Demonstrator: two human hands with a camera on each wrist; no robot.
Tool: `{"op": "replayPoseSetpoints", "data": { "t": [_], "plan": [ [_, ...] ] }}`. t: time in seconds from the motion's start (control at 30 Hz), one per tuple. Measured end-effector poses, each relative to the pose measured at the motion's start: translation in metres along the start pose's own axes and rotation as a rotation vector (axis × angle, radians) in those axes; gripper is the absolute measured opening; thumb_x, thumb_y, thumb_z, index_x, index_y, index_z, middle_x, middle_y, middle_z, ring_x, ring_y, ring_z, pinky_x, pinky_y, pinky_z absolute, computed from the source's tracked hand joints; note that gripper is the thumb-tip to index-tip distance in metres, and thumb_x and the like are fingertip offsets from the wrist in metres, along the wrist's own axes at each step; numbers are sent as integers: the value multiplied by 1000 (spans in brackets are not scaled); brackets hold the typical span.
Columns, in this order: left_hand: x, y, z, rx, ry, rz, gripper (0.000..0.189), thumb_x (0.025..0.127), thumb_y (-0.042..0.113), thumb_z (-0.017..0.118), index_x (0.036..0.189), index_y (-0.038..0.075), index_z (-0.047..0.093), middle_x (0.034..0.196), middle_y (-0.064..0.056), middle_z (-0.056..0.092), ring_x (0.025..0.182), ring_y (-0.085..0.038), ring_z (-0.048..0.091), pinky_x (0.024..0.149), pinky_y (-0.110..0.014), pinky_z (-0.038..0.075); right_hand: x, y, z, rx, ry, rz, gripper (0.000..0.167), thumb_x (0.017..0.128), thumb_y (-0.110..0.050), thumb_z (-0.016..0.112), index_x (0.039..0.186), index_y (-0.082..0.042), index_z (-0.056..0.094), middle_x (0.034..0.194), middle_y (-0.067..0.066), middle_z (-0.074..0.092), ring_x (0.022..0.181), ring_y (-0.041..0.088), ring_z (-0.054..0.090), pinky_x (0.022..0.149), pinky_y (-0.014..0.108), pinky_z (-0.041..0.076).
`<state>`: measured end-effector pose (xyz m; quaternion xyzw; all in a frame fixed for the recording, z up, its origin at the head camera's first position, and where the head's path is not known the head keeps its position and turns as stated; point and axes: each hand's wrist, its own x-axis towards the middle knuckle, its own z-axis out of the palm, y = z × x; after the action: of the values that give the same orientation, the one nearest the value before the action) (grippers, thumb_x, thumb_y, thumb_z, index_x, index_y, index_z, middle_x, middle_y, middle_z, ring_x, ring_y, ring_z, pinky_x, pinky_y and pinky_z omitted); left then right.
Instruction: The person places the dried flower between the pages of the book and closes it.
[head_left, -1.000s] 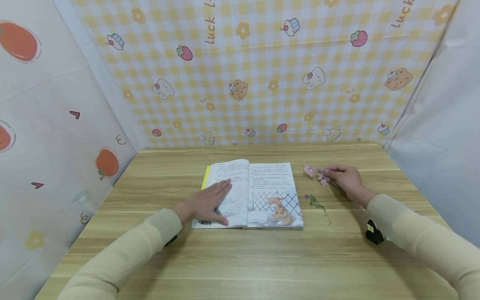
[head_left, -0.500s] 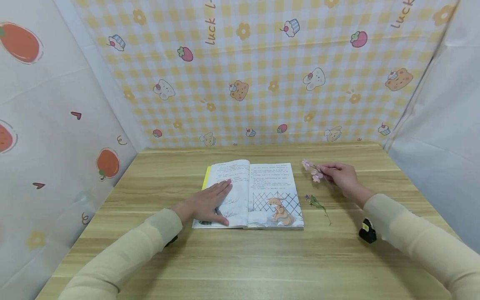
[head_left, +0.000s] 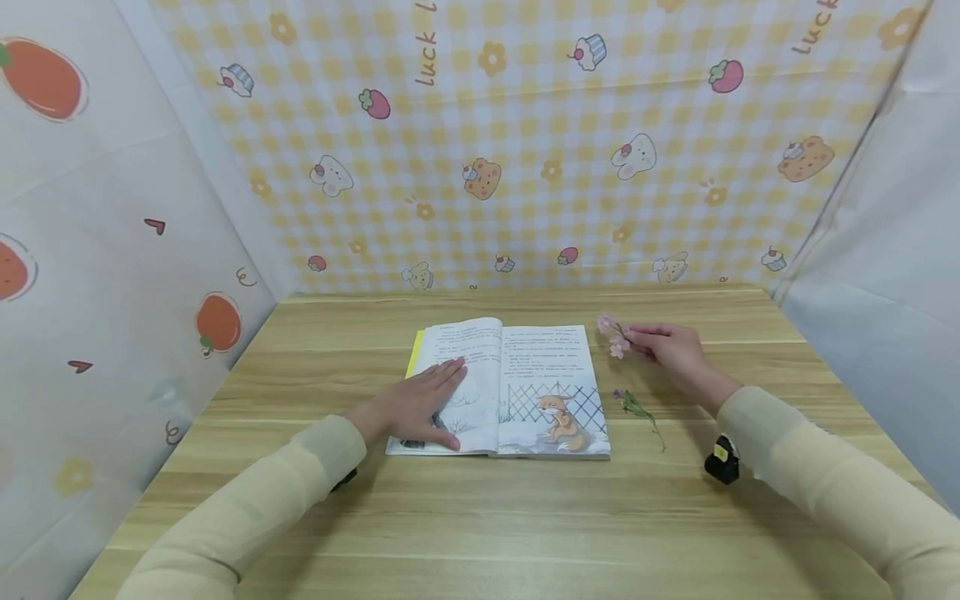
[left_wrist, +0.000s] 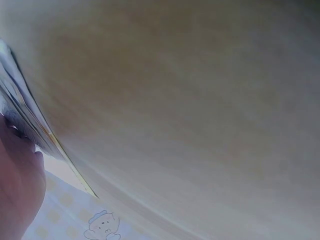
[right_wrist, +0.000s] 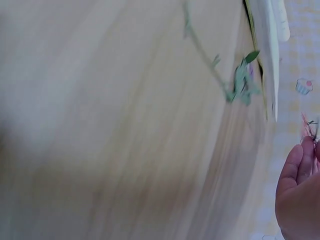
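Left hand flat on an illustrated book, right hand pinching a pink blossom sprig

With its fingers straight and thumb held apart, the left hand rests across the left-hand page, probably to keep it from lifting, as the paper bulges upward near the spine. The right hand grips the sprig's stem between thumb and fingertips, which seems meant to leave the blossoms uncrushed. They point towards the book, just beyond the upper part of its right edge and apart from it; whether they touch the table cannot be told.

Nearer the person, a second sprig, green with a small purple head, lies on the wood beside the right page. Its head points at the book and its stem trails towards the person, within easy reach, by the look of it, of the right hand. The book sits squarely between the arms, its fox drawing upright to the reader, and a yellow strip shows past the left page.

Pale cream sleeves cover both forearms; a black device hangs under the right wrist. Behind the table rises a yellow gingham cloth.
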<state>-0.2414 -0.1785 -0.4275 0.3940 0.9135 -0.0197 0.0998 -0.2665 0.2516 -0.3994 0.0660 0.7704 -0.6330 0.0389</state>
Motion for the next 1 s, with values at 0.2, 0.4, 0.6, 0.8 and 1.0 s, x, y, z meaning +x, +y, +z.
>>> {"op": "replayPoseSetpoints", "data": {
  "t": [0.2, 0.4, 0.6, 0.8, 1.0],
  "plan": [
    [0, 0, 0, -4, -7, 0, 120, 77, 87, 37, 155, 5, -4, 161, -9, -10, 146, -19, -9, 117, -33, 3, -3, -6, 16, 92, -31, 47, 42, 93, -10, 67, 128, 9, 55, 85, -10, 68, 76, 3, 65, 74, 20, 55],
    [0, 0, -1, -1, -1, 9, 120, 78, 86, 38, 155, 3, -3, 161, -10, -9, 146, -20, -7, 117, -34, 3, -10, -10, 34, 184, -75, 95, 47, 94, -6, 64, 135, 10, 47, 86, -4, 69, 76, 5, 66, 73, 20, 55],
    [0, 1, -2, -3, -7, 7, 119, 79, 85, 39, 155, 4, -2, 162, -10, -8, 147, -20, -7, 117, -34, 3, -16, -14, 56, 229, -107, 114, 50, 96, -3, 60, 140, 11, 40, 94, -1, 68, 84, 6, 67, 84, 25, 53],
    [-1, 1, -3, -9, -6, 7, 119, 79, 85, 39, 155, 3, -2, 161, -11, -9, 147, -20, -7, 117, -34, 4, -21, -16, 79, 164, -85, 154, 49, 94, -6, 63, 139, 5, 46, 101, 4, 65, 78, 7, 64, 75, 22, 55],
    [-1, 2, -3, -9, -5, 6, 119, 78, 86, 38, 155, 4, -2, 162, -10, -9, 147, -20, -7, 117, -34, 3, -22, -13, 99, 176, -53, 164, 47, 94, -3, 62, 138, 3, 47, 112, 13, 64, 80, 8, 64, 75, 23, 55]
  ]
}}
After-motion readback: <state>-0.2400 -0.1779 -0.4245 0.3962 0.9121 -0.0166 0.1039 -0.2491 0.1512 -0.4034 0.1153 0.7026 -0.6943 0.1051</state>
